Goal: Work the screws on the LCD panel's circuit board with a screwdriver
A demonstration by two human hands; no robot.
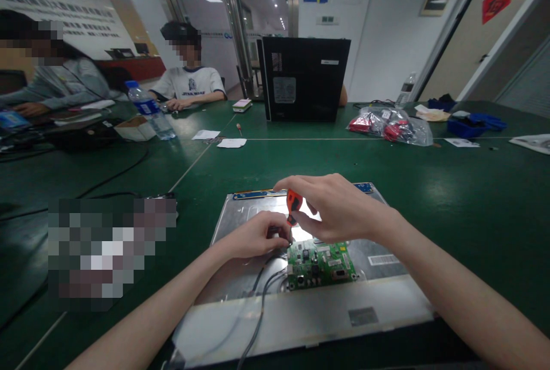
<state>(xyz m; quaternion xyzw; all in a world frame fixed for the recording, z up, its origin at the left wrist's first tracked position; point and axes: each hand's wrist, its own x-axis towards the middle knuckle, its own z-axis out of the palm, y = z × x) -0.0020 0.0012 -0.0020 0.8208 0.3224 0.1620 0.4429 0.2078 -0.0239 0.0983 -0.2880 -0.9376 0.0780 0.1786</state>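
Bench observation, from beside the table (pixel 464 204). Step in hand: by my reading, screwdriver work at the far left corner of the green circuit board (pixel 320 267), which sits on the metal back of a flat display panel (pixel 244 218). The panel lies flat on the table directly before the worker. Turning direction — in or out — cannot be told; the screw itself is not visible.

Grip: the right hand (pixel 339 207) has the red-orange screwdriver (pixel 294 200) between thumb and curled fingers, the index finger arched over the handle's top. The left hand (pixel 262 236) is bent in close to the tip, thumb and fingertips near together; whether they pinch the shaft or merely brace beside it, I cannot tell.

What the next move calls for, in my judgement: tip seated, shaft square to the board, light downward pressure with the turn.

Orientation: the screwdriver's long axis is near upright, handle up and leaning slightly, tip down at the board corner. The board's long axis runs left to right, as does the panel's. Dark cables (pixel 260 313) trail from the board's left side toward the worker — below the left hand.
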